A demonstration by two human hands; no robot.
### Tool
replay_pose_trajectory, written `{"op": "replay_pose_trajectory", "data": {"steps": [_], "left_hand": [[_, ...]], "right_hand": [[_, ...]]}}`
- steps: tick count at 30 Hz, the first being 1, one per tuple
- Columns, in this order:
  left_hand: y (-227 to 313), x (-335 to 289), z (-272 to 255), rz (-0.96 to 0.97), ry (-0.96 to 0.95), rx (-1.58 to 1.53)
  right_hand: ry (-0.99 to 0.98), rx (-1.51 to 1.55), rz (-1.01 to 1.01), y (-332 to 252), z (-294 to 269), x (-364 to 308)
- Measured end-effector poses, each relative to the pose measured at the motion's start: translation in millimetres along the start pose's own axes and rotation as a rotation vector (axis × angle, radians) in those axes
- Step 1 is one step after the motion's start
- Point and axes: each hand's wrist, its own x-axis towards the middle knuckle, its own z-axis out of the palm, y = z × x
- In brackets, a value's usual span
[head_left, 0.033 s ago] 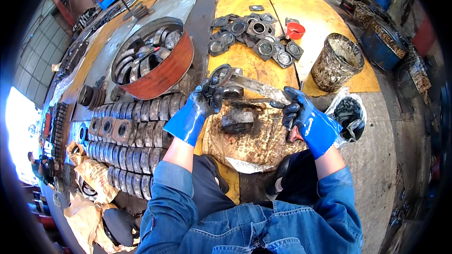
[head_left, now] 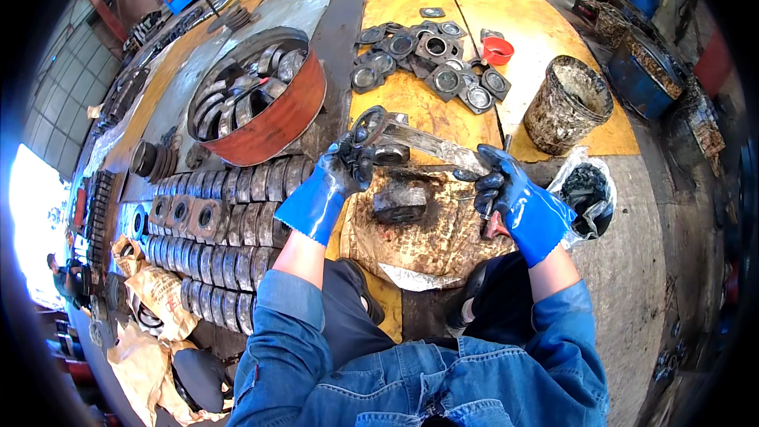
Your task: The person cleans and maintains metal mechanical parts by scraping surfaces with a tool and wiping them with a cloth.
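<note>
Yellow floor sheeting (head_left: 545,24); left hand (head_left: 341,170) grips round dark metal piece (head_left: 370,126), likely stiff, best rim-held; right hand (head_left: 507,182) clasps flat grey metal blade (head_left: 435,145).

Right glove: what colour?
Right glove is bright blue at the cuff, blackish on the fingers; head view.

I count two gloved hands (head_left: 344,172), one round metal part (head_left: 368,124), one flat metal bar (head_left: 433,145), one red cup (head_left: 496,58) at one o'clock, one pale grimy bucket (head_left: 553,120) at two, one white bag (head_left: 607,190) at three, four rows of metal rings (head_left: 221,259) at eight, one orange tub (head_left: 273,139) at ten.
</note>
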Motion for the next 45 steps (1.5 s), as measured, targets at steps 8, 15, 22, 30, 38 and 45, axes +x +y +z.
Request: {"op": "replay_pose_trajectory", "data": {"steps": [8, 15, 22, 30, 38, 45], "left_hand": [[-3, 2, -2, -0.147, 0.162, 0.124], [-7, -6, 2, 0.273, 0.375, 0.742], [-5, 11, -21, 0.475, -0.003, 0.882], [-13, 15, -22, 0.744, 0.078, 1.062], [9, -9, -19, 0.661, 0.185, 0.957], [9, -14, -22, 0.666, 0.203, 0.959]], "right_hand": [[0.017, -0.047, -0.037, 17, 12, 20], [0.216, -0.178, -0.043, 17, 22, 20], [0.349, -0.249, -0.072, 23, 32, 29], [0.313, -0.251, -0.098, 36, 45, 30], [0.338, -0.304, -0.112, 36, 63, 21], [0.218, -0.343, -0.065, 52, 66, 24]]}}
